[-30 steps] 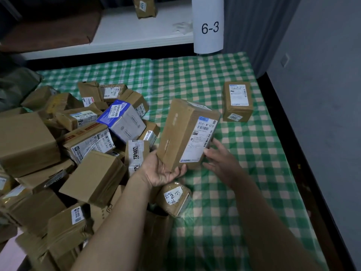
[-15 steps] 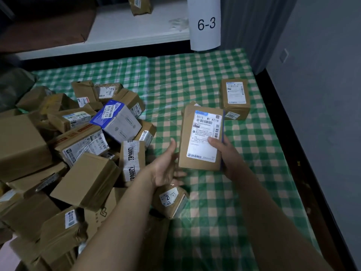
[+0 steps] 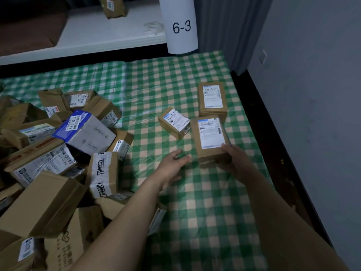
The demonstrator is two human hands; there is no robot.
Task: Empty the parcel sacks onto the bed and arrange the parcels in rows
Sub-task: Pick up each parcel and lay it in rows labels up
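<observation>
1. While the right hand (image 3: 232,161) gripped the near end of a labelled parcel (image 3: 211,139), thumb on top and fingers curled under, that parcel sat label-up near the bed's right edge.
2. The left hand (image 3: 173,163) hung just left of it, fingers loosely spread, holding nothing.
3. A second parcel (image 3: 212,98) lay just beyond along the same edge, and a small skewed parcel (image 3: 173,122) lay just beside.
4. A green checked cover (image 3: 205,212) under clear film dressed the bed.
5. A heap of cartons (image 3: 48,202), with a blue-and-white box (image 3: 86,132) among them, crowded the bed's left side.
6. Beyond the far edge stood a white shelf (image 3: 97,36) and a post marked 6-3 (image 3: 180,26). A grey wall (image 3: 312,94) ran along the right.
</observation>
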